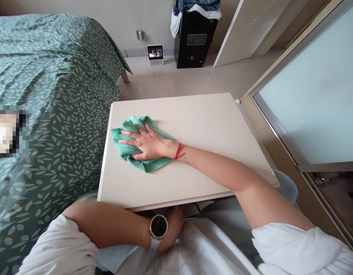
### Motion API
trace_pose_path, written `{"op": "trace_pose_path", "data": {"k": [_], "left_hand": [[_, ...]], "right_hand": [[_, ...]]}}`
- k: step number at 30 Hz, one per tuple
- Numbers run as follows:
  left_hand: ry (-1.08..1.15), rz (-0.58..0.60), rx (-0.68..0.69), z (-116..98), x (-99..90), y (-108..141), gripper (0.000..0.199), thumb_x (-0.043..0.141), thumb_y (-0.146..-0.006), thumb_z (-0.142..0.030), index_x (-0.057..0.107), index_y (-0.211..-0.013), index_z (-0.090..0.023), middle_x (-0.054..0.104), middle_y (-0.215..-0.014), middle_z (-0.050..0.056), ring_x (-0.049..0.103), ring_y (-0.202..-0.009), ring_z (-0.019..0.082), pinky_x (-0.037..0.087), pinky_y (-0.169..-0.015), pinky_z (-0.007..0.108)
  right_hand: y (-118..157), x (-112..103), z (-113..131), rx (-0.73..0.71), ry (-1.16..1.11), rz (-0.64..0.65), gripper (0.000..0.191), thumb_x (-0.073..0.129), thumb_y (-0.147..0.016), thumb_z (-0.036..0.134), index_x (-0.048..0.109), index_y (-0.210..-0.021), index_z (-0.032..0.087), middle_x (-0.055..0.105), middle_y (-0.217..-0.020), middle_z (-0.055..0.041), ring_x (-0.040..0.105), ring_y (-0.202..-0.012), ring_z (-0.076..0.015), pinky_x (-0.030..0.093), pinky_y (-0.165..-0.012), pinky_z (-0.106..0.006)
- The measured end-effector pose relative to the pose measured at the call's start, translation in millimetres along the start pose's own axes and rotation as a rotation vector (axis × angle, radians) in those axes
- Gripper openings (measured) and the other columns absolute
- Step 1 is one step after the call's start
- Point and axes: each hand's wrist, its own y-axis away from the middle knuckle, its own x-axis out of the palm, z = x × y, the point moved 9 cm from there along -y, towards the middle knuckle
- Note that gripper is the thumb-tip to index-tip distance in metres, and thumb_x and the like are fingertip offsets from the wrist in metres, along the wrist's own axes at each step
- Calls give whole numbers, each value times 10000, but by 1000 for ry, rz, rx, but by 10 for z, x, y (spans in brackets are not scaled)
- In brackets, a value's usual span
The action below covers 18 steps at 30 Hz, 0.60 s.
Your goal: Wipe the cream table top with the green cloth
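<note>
My right hand (144, 143) lies flat with its fingers spread on a crumpled green cloth (149, 165), pressing it against the tabletop. The cloth is bunched under the palm toward the left side of the pale table (205, 122), with its edges showing around the fingers. A red string bracelet (179, 151) circles my right wrist. Below the table's near edge, my left hand (171, 229) rests close to my body, above my lap. Its fingers are mostly hidden, and I cannot see anything in them. A round-faced watch (158, 227) is on the left wrist.
A bed with a green leaf-patterned sheet (64, 114) stands along the left, with a blurred-out object (5, 131) on it. Beyond the table are a small screen (155, 53) and a black cabinet (190, 46) topped with clothes. A frosted sliding panel (316, 91) runs along the right.
</note>
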Motion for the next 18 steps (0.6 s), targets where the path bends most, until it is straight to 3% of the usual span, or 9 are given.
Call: {"op": "trace_pose_path", "data": {"k": [5, 11, 14, 18], "left_hand": [[2, -26, 22, 17, -19, 30, 249, 870, -1035, -341, 1032, -1205, -257, 987, -1257, 95, 926, -1235, 289, 734, -1238, 400], [55, -37, 16, 2, 6, 57, 194, 945, -1010, -358, 1037, -1161, -278, 988, -1236, 90, 919, -1234, 296, 721, -1255, 427], [66, -39, 17, -32, 48, 48, 184, 946, -1009, -333, 1036, -1159, -276, 988, -1220, 94, 917, -1235, 292, 708, -1272, 430], [64, -34, -17, -29, 103, 25, 185, 878, -1029, -288, 1029, -1129, -253, 988, -1219, 88, 917, -1267, 281, 693, -1289, 403]], "right_hand": [[490, -270, -818, 243, -41, -1, 859, 742, -1144, 452, 594, -1974, 286, 447, -2101, -161, 379, -1905, -603, 262, -1526, -913], [1346, -577, -1737, 577, 16, -34, 861, 607, -1186, 521, 553, -2000, 246, 390, -2119, -195, 415, -1860, -653, 300, -1465, -973], [1838, -705, -2017, 729, 50, -90, 863, 572, -1187, 537, 556, -1992, 225, 407, -2105, -220, 443, -1832, -663, 355, -1435, -973], [2496, -801, -2122, 934, 116, -145, 826, 494, -1223, 531, 558, -1974, 192, 421, -2089, -247, 481, -1816, -631, 424, -1429, -903]]}}
